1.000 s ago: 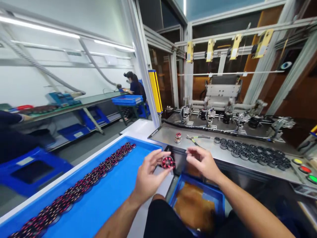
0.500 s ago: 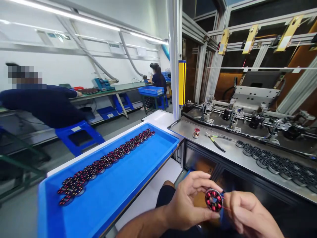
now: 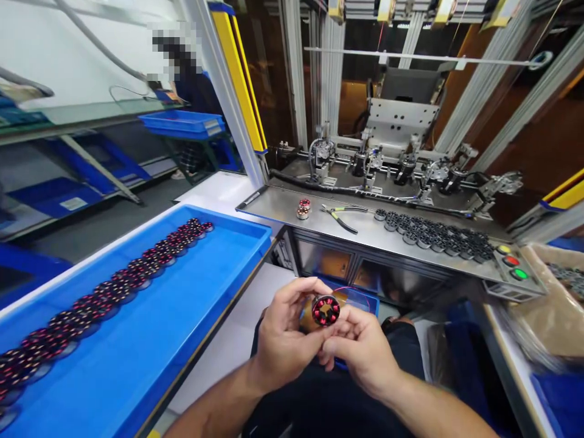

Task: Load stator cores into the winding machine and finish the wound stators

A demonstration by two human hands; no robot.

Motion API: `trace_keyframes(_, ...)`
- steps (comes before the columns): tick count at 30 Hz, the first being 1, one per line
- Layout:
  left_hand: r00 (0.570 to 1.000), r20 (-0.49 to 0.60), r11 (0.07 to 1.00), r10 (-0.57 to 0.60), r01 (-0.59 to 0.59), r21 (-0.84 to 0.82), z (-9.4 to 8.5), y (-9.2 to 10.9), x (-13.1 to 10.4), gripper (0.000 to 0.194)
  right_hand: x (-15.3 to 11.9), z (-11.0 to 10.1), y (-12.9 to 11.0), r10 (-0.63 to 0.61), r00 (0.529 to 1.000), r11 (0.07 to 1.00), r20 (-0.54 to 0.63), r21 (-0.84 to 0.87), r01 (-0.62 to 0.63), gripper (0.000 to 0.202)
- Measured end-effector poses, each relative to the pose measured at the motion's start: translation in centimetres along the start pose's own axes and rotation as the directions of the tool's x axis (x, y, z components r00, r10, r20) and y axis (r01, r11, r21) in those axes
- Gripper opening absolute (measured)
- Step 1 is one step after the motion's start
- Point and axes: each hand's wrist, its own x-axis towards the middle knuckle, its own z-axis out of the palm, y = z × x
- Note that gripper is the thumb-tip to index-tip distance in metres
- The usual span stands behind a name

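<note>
My left hand (image 3: 289,334) is closed around a small round motor stator (image 3: 326,311) with red wire windings and a dark rim, its face turned toward me. At the stator's right edge, the fingers of my right hand (image 3: 362,347) are pinched together on its thin red wire; the fingertips are partly hidden. A loop of that red wire (image 3: 349,290) arcs above my right hand. On the metal ledge ahead lie two red-wound stators (image 3: 303,210) and green-and-black pliers (image 3: 341,216).
A blue tray (image 3: 196,310) on the left holds a long row of wound stators (image 3: 123,283). Many black unwound cores (image 3: 433,234) cover the ledge's right side, before a winding machine (image 3: 401,121). A button box (image 3: 515,267) and a carton (image 3: 542,316) stand right. A person (image 3: 191,85) sits far left.
My view has swung to the right, bringing the button box and carton into sight. My right hand has come closer to the stator, which my left hand still holds.
</note>
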Motion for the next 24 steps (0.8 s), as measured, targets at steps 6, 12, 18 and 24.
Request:
trace_keyframes(6, 0.999, 0.036, 1.000, 0.000, 0.000, 0.005, -0.4, 0.0, 0.1, 0.074, 0.2, -1.1, -0.7, -0.028, 0.998, 0.997, 0.056, -0.077, 0.032, 0.023)
trace_keyframes(12, 1.000, 0.001, 0.999, 0.026, -0.026, 0.042, -0.1, -0.5, 0.0, 0.077, 0.0, -1.0, -0.6, -0.201, 0.980, 0.980, -0.010, -0.005, 0.201, 0.020)
trace_keyframes(18, 0.998, -0.014, 0.995, 0.068, -0.067, 0.076, 0.2, -0.7, 0.4, 0.075, 0.2, -0.8, -0.6, -0.089, 0.994, 0.995, -0.068, 0.030, 0.091, 0.029)
trace_keyframes(24, 0.999, -0.038, 0.998, 0.010, -0.008, 0.066, 0.5, -0.6, 0.2, 0.072, 0.5, -0.9, -0.4, -0.131, 0.990, 0.989, -0.044, 0.061, 0.134, 0.028)
